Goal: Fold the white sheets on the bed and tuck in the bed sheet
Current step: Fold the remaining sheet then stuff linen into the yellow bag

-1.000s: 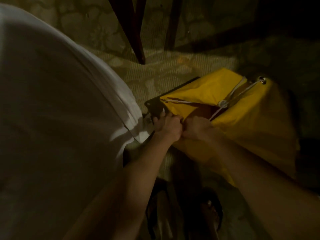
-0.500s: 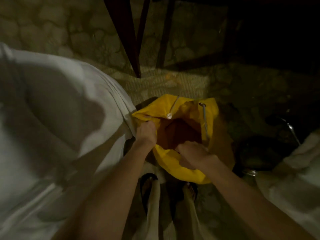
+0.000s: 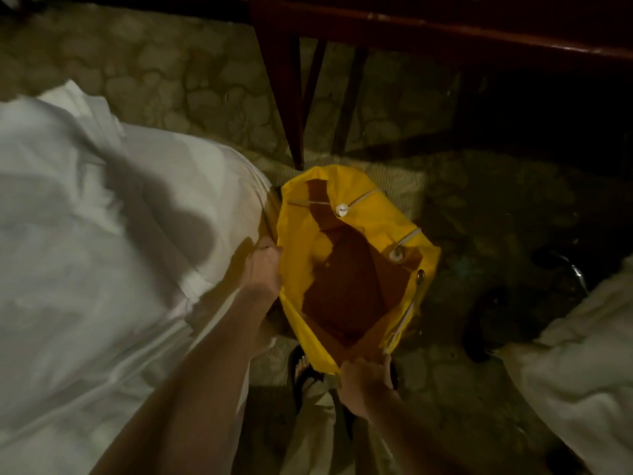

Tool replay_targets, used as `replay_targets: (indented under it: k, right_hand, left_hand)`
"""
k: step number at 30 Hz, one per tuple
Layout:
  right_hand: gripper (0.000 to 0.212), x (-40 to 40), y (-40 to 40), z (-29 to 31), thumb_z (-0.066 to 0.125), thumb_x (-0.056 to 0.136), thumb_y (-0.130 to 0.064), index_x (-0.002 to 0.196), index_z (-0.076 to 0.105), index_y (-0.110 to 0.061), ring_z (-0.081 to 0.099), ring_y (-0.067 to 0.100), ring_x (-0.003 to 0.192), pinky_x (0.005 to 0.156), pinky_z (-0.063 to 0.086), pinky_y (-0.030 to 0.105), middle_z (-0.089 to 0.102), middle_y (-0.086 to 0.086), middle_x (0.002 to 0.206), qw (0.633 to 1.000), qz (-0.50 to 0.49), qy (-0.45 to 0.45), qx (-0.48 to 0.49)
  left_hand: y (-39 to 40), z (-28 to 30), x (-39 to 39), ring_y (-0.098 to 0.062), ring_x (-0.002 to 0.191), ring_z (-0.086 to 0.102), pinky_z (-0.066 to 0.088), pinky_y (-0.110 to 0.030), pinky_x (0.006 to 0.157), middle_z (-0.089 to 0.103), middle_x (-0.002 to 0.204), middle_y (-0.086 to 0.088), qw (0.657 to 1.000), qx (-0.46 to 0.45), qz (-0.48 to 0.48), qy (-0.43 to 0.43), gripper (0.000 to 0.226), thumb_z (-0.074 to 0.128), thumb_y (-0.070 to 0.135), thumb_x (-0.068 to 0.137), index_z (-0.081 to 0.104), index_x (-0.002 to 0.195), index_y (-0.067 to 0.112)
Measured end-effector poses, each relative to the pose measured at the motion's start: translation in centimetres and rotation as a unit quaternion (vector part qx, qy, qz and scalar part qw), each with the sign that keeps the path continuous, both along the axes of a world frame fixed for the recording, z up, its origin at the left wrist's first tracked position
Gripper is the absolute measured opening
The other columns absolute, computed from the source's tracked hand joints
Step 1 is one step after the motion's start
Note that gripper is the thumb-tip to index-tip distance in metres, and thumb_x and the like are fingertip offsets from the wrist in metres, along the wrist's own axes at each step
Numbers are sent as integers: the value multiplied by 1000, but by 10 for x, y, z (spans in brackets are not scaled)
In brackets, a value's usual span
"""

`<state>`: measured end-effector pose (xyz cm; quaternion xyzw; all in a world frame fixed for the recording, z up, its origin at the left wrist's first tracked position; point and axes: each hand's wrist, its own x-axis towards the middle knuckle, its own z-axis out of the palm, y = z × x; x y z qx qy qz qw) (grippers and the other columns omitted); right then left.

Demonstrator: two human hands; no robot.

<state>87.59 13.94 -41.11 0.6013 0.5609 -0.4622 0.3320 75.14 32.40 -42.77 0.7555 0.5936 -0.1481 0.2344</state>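
A yellow drawstring bag (image 3: 298, 234) with a dark reddish lining stands open on the floor between the bed and me. My left hand (image 3: 262, 267) grips its left rim, right beside the bed's edge. My right hand (image 3: 364, 380) grips the near rim, close to my feet. White sheets (image 3: 102, 252) cover the bed on the left, rumpled and hanging over the edge. A white cord with a round toggle (image 3: 341, 209) runs across the far side of the bag's mouth.
A dark wooden table (image 3: 445, 25) with slanted legs (image 3: 291, 104) stands just beyond the bag. A second heap of white bedding (image 3: 575, 365) lies at the right. Dark sandals (image 3: 489, 323) rest on the patterned floor. My feet in sandals (image 3: 303, 368) are below the bag.
My hands have pulled apart, the left towards the bed and the right towards me, spreading the bag's mouth wide open. The view has tilted up and shows more of the table.
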Motion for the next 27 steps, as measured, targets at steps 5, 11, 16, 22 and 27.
replay_targets:
  k: [5,11,16,22,27]
  right_hand:
    - [61,-12,-27,-15,41,95,-31,150,20,-15,14,38,143,110,10,63,18,13,156,997,74,8,-36]
    - [70,-15,-50,-16,42,93,-32,153,7,-22,0,36,146,110,-8,64,4,8,160,996,-24,-4,-81]
    - [64,-15,-25,-22,40,96,-31,152,9,-26,4,31,147,110,-9,64,10,2,160,999,-22,0,-30]
    - [63,-12,-12,-31,35,98,-33,153,5,-25,3,33,147,114,-4,58,5,6,160,1000,24,7,-2]
    - [61,1,3,-33,44,97,-30,151,14,-31,16,32,145,113,5,59,18,7,157,998,63,17,12]
  left_hand:
    - [-22,-9,-20,-28,113,54,41,-28,89,47,127,-8,998,-1,37,-51,39,56,-3,86,57,124,10]
    - [-34,-2,-42,-25,116,49,42,-31,95,41,137,-9,996,29,80,-20,50,56,0,88,47,136,12]
    - [-47,-10,-40,-27,144,13,18,-41,117,11,158,-4,999,6,-22,40,60,42,29,97,16,151,26]
    - [-91,-26,-46,-27,125,51,22,-51,108,60,126,-9,942,-117,-305,81,43,33,34,96,70,108,15]
    - [-111,-27,-47,-30,143,25,23,-47,116,23,156,-12,963,-125,-235,44,55,23,33,97,31,148,15]
